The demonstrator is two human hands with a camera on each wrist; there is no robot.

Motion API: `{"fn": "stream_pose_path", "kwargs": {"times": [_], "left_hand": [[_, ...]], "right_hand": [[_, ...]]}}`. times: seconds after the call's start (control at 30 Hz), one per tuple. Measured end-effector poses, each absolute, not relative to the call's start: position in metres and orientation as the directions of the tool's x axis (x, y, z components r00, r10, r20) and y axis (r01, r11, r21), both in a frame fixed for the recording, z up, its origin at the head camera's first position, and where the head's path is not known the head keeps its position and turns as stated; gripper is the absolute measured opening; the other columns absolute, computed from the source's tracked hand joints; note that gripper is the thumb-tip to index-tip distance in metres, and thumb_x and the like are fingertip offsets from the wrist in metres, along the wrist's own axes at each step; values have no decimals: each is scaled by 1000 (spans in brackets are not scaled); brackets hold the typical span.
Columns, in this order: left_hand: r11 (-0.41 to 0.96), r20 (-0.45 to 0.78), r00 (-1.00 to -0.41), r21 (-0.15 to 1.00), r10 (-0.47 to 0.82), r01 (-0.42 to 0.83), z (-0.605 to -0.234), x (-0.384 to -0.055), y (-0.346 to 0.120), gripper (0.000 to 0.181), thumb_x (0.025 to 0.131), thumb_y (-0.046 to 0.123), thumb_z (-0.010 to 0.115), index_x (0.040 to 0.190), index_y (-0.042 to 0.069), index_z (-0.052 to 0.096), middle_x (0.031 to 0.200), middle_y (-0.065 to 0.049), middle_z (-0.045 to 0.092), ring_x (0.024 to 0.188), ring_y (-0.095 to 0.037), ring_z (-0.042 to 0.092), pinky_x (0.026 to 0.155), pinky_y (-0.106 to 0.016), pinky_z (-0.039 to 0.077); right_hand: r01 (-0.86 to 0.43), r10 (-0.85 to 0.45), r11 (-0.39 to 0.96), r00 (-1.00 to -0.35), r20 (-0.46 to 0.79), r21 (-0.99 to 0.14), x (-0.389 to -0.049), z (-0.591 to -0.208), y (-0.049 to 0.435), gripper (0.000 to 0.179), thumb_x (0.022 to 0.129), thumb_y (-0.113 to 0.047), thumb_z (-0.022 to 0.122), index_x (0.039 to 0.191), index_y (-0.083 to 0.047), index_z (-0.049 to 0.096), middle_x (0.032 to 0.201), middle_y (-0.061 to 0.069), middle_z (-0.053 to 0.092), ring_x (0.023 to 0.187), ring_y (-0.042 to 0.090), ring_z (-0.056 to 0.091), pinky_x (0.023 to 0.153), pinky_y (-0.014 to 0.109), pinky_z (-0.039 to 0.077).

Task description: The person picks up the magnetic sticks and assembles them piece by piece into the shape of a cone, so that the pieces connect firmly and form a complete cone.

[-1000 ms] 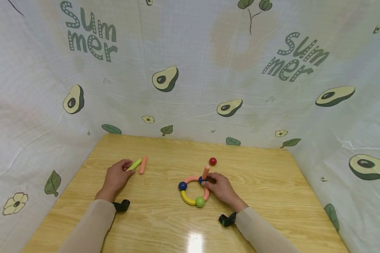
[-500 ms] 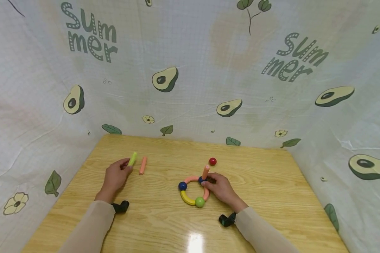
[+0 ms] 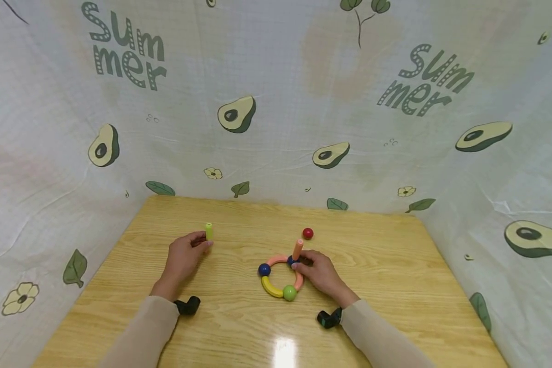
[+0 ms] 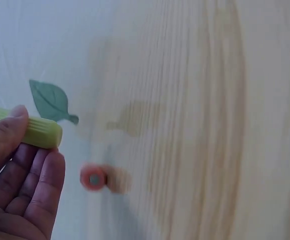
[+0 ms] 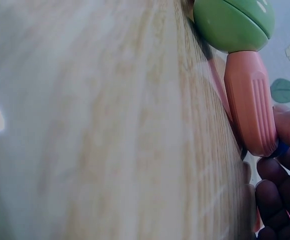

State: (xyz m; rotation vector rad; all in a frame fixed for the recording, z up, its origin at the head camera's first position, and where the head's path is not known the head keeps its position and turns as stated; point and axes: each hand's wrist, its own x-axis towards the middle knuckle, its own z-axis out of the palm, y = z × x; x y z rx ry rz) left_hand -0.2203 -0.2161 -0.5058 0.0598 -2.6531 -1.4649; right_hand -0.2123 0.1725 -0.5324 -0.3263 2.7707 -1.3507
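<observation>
My left hand (image 3: 184, 258) pinches a light green rod (image 3: 209, 231) between thumb and fingers, holding it nearly upright. In the left wrist view, the end of a loose orange rod (image 4: 93, 177) shows beyond the fingers; from the head it is hidden. My right hand (image 3: 321, 272) pinches the blue ball (image 3: 293, 260) at the back right of a ring of curved pieces. An orange rod (image 3: 298, 249) stands up from that ball. The ring also has another blue ball (image 3: 264, 270), a green ball (image 3: 290, 293), a yellow curved piece (image 3: 271, 287) and orange curved pieces (image 5: 250, 102).
A red ball (image 3: 307, 233) lies on the wooden table (image 3: 239, 327) behind the ring. Printed cloth (image 3: 276, 128) hangs along the back and both sides of the table.
My left hand has turned the green rod from slanted to nearly upright and moved it right, over where the loose orange rod lay. The right hand stays at the ring.
</observation>
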Motion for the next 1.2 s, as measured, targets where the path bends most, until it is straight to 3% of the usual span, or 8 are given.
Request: {"fn": "stream_pose_path", "kwargs": {"times": [0.17, 0.57, 1.2], "left_hand": [[529, 119, -992, 844, -35, 82, -504, -213, -195, 41, 101, 22, 75, 135, 1, 69, 125, -18, 75, 116, -34, 71, 95, -44, 59], [469, 130, -986, 868, 105, 165, -505, -191, -130, 30, 96, 17, 79, 125, 11, 77, 114, -3, 79, 107, -21, 75, 91, -37, 61], [444, 112, -974, 876, 198, 191, -510, -185, -96, 33, 97, 20, 78, 128, 9, 75, 117, -6, 77, 108, -22, 74, 91, -35, 61]], "right_hand": [[-164, -202, 595, -978, 51, -787, -213, -533, 172, 35, 98, -29, 77, 128, -11, 75, 109, 0, 72, 97, 12, 63, 88, 36, 53], [-161, -197, 589, -979, 52, -792, -212, -534, 173, 35, 98, -29, 77, 129, -12, 75, 111, -1, 72, 101, 13, 64, 90, 37, 53], [-168, -205, 585, -977, 56, -793, -213, -535, 173, 34, 98, -30, 78, 127, -12, 75, 109, -1, 72, 99, 12, 64, 88, 35, 53]]}}
